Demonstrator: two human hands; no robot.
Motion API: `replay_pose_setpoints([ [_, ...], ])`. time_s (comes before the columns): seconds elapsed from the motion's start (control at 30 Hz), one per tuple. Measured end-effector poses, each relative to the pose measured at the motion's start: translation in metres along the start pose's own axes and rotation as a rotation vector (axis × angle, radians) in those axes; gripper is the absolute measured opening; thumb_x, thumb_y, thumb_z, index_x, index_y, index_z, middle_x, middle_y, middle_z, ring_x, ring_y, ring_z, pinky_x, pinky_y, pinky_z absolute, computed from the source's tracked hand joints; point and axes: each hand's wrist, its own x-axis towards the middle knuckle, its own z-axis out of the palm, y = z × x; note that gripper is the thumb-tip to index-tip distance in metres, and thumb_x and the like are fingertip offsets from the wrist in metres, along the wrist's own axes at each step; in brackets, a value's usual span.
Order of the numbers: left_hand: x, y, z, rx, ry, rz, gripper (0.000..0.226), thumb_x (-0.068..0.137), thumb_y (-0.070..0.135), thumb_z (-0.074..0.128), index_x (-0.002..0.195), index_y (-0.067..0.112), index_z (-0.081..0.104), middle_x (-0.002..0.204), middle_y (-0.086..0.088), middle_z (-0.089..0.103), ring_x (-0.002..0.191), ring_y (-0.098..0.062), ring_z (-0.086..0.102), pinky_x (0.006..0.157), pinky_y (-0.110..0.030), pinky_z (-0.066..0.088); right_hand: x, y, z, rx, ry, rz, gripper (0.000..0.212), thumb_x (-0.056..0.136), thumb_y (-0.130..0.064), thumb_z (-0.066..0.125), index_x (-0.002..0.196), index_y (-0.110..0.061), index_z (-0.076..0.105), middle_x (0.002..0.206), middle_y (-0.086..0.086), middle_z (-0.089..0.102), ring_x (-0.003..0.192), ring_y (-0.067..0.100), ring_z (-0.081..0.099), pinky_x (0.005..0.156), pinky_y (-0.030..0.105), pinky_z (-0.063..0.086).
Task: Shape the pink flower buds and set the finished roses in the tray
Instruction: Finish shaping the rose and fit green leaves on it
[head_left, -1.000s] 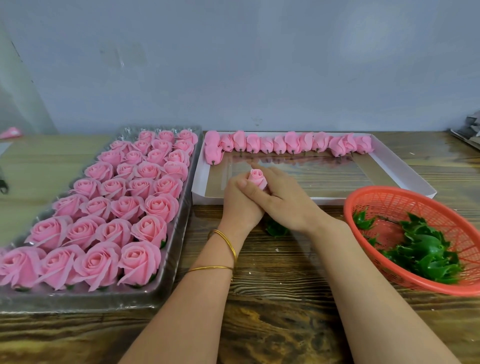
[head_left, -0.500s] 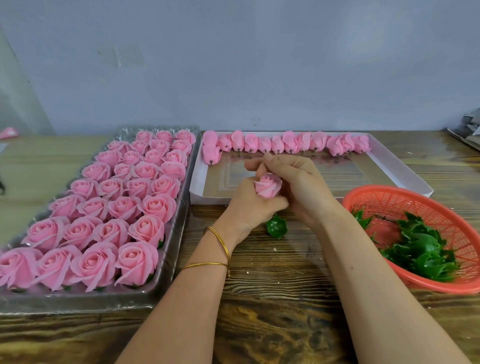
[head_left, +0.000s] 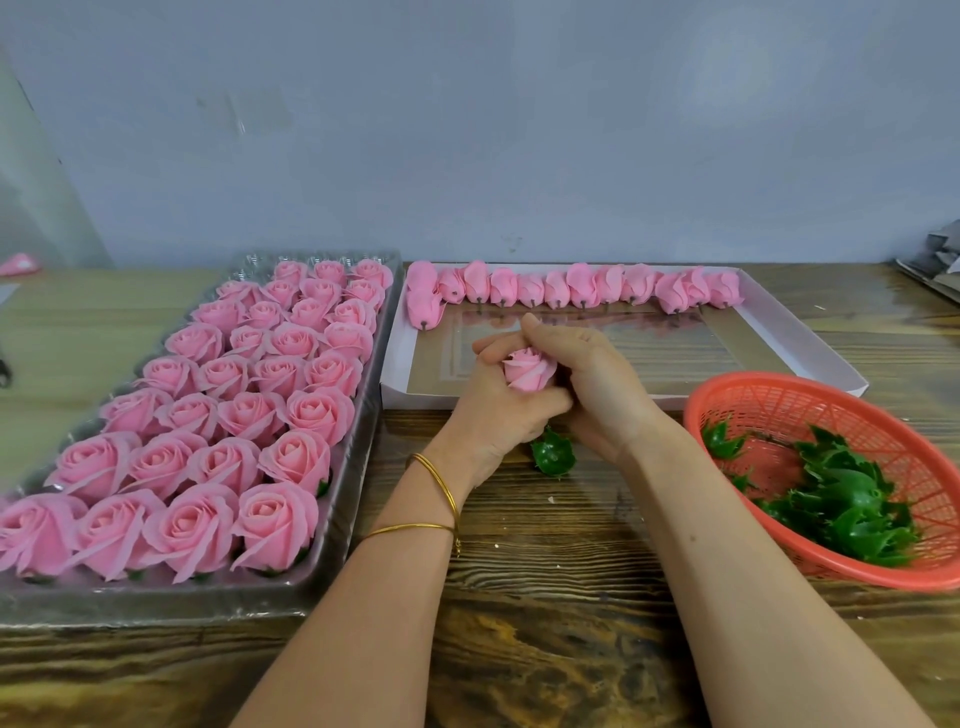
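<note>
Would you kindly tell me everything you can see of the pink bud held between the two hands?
The pink bud looks like soft matte foam: overlapping petals spiral round a tight centre, partly opened. It tilts toward the camera, by the white box's near wall. The left hand grips it from below; the right hand curls round its right side. Its base is hidden.

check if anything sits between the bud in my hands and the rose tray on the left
Nothing visible does. The left hand and right hand hold the bud just right of the tray, only bare table between. Its free cells seem to be at the far left corner, beyond the roses.
</note>
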Motion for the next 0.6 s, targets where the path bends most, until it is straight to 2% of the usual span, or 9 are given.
replay_pose_setpoints([
  [0.17,-0.0008,-0.0004,0.0021,-0.020,0.019,0.014,0.025,0.066,-0.003,0.061,0.076,0.017,0.051,0.046,0.013,0.044,0.038,-0.001,0.040,0.038,-0.015,0.029,0.0014,0.0022,-0.0020,0.055,-0.035,0.043,0.040,0.100,-0.024,0.048,0.079,-0.012,0.079,0.108,0.009,0.074,0.101,0.020,0.070,0.088,0.029,0.055],
  [0.27,0.0000,-0.0023,0.0042,-0.005,0.055,0.019,0.025,0.059,0.002,0.061,0.075,0.019,0.051,0.046,0.015,0.045,0.039,0.000,0.042,0.039,-0.014,0.031,0.0018,0.0019,-0.0032,0.108,-0.039,0.079,0.037,0.100,-0.024,0.047,0.085,-0.004,0.075,0.108,0.010,0.074,0.098,0.020,0.071,0.084,0.028,0.057],
  [0.37,0.0013,-0.0031,0.0029,0.017,0.053,0.031,0.024,0.058,0.003,0.062,0.072,0.019,0.050,0.046,0.015,0.045,0.040,0.000,0.043,0.040,-0.015,0.031,0.0020,0.0011,-0.0044,0.134,-0.043,0.096,0.036,0.100,-0.022,0.046,0.092,0.003,0.070,0.106,0.011,0.074,0.096,0.019,0.071,0.084,0.029,0.058],
  [0.6,-0.0013,0.0005,0.0024,0.020,0.030,0.023,0.023,0.059,0.004,0.063,0.072,0.021,0.055,0.048,0.014,0.047,0.041,0.000,0.045,0.040,-0.014,0.032,0.0002,0.0001,-0.0037,0.132,-0.048,0.087,0.038,0.103,-0.019,0.042,0.087,-0.001,0.072,0.104,0.010,0.075,0.097,0.019,0.071,0.087,0.029,0.058],
])
